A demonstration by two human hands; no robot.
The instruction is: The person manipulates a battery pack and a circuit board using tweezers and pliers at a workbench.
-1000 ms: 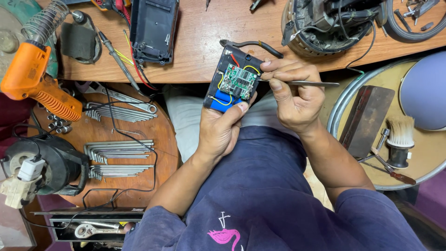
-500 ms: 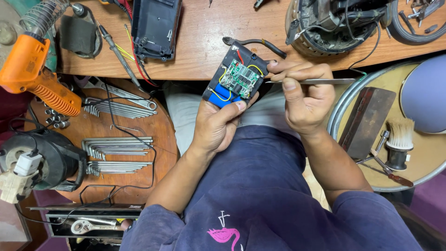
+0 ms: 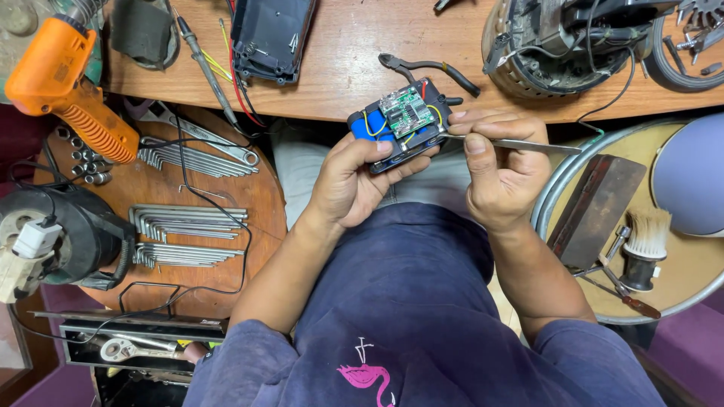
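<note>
1. Left hand [image 3: 348, 185] is clamped around an opened battery pack [image 3: 400, 124], thumb across its near side and fingers under it, holding it up just in front of the near edge of the wooden desk [image 3: 354, 68], above the person's lap.
2. Far left, an orange heat gun [image 3: 64, 83] hangs over the desk's left end; below it a round wooden side table [image 3: 241, 203] carries rows of hex keys [image 3: 185, 222] and a black cable reel [image 3: 68, 234].
3. At the desk's back edge, left of centre, lies a black plastic housing [image 3: 271, 34]; black-handled pliers [image 3: 426, 69] lie just behind the pack.
4. The pack shows a green circuit board [image 3: 406, 111] on top, blue cells below and thin yellow wires. It looks compact and fairly dense for its size, rigid in its shell, but the board and wires seem fragile; the black sides are the safe grip.
5. Right hand [image 3: 501, 169] is pinched shut on thin metal tweezers [image 3: 520, 143], whose tip is at the pack's right edge; whether it touches is hard to tell.
6. Far right, a round tray [image 3: 558, 188] holds a small brush [image 3: 645, 249].
</note>
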